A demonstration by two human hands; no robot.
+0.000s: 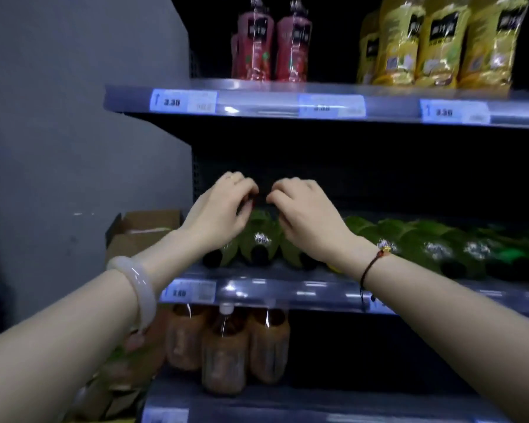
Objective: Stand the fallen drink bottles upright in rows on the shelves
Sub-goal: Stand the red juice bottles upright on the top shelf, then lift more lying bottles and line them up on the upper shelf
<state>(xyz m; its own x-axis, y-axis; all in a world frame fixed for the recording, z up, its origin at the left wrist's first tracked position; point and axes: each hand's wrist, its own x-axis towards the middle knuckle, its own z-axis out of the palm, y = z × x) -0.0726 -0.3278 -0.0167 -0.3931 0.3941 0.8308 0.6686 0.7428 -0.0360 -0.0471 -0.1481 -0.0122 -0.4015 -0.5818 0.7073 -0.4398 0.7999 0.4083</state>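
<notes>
On the middle shelf, three green-labelled drink bottles stand close together at the left end. My left hand and my right hand are side by side over their tops, fingers curled down around the dark necks, which they mostly hide. My left hand grips the left bottle's top. My right hand pinches the top of the one beside it. To the right, several more green-labelled bottles lie tipped over along the same shelf.
Red bottles and yellow bottles stand upright on the top shelf. Brown tea bottles stand on the shelf below. An open cardboard box sits left of the shelving against a grey wall.
</notes>
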